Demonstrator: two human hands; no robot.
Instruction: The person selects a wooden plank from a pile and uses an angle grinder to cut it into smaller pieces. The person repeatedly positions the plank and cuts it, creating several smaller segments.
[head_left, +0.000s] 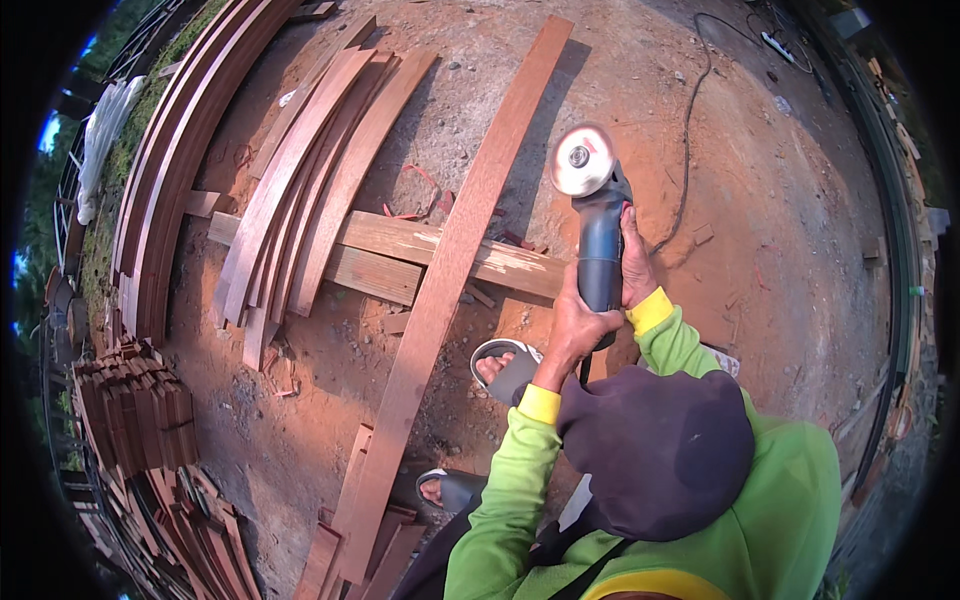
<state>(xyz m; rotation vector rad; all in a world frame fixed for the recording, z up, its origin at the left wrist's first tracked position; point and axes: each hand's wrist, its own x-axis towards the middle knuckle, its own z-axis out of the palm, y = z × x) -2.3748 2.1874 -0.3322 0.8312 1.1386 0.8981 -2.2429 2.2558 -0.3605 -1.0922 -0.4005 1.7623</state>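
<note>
So on my feed the left hand (pixel 577 318) is wrapped firmly round the rear of a blue-and-black handheld angle grinder (pixel 601 240), thumb lying across the body, and the right hand (pixel 636 265) is closed against the tool's right side, farther up toward the head (some of its fingers are hidden behind the casing, so I can't tell exactly how they sit). The grinder is right of centre, pointing away from the wearer, with a thin round pale disc (pixel 592 178) at its tip, blurry round the rim and clear of any wood from what I can see. Both arms are in bright green sleeves (pixel 505 500) with yellow cuffs (pixel 541 404), and a dark purplish fabric cap (pixel 660 455) blocks a fair bit of the lower view. Just left of the tool, a long reddish-brown wooden board (pixel 455 250) slants across a weathered, light-streaked timber beam (pixel 505 265), and two feet in dark grey sandals (pixel 513 378) are near its right edge. Farther left I've got a bunch of reddish-brown planks (pixel 340 185) on that same beam, then a stack of short brown wood pieces (pixel 135 415). Over right, a thin black cord (pixel 686 140) curves across the orange-brown dirt ground (pixel 770 270).
</note>
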